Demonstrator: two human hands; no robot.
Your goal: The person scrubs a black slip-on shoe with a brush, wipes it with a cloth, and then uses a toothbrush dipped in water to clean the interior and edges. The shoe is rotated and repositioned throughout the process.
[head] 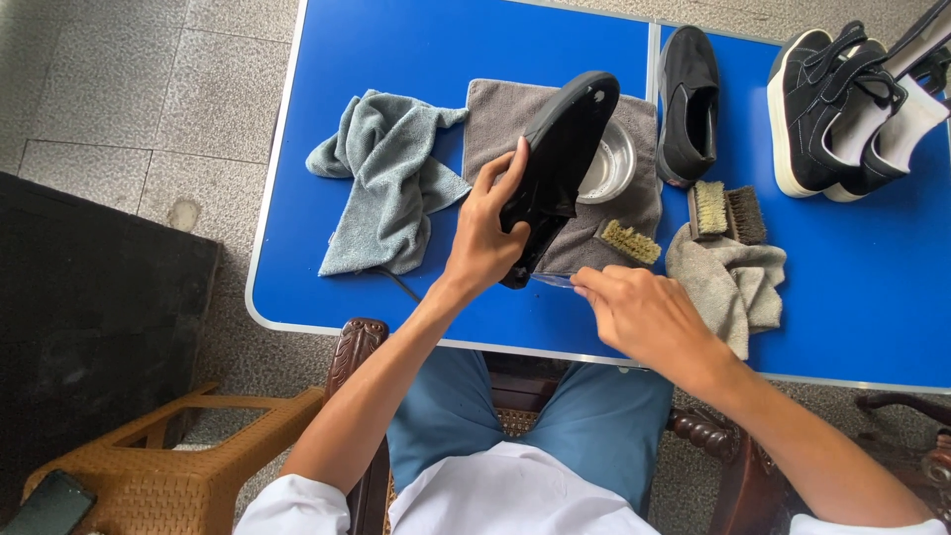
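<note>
Left hand [485, 238] grips a black slip-on shoe [560, 163], sole facing the camera, toe tilted up toward 1 o'clock. Fingers wrap the heel end; index finger lies extended along the sole edge, thumb side hidden behind the shoe. Shoe is lifted off the table, hovering over the grey cloth [495, 124].

Right hand [644, 317] sits at 4 o'clock from the shoe's heel. Thumb and index pressed together, pinching a thin clear-bluish handle [553, 281] whose tip meets the heel. Which tool it belongs to: cannot tell. Other fingers curled in.

Around it, on the blue folding table [396, 45]:
- Small metal bowl [609, 168] on the grey cloth, partly behind the shoe, at 3 o'clock from it.
- Pale-bristle brush head [630, 242] at 5 o'clock from the shoe, on the cloth edge.
- Crumpled blue-grey towel [381, 183] at 9 o'clock.
- Second black slip-on [688, 99] at 2 o'clock, upright on the table.
- Two wooden brushes [726, 211] side by side at 3 o'clock, touching a beige rag [733, 282] below them.
- Black sneakers with white soles [827, 109] at the far right edge.

Off table: woven brown stool [149, 466] at 7 o'clock, with a dark phone [50, 505] on its corner.
</note>
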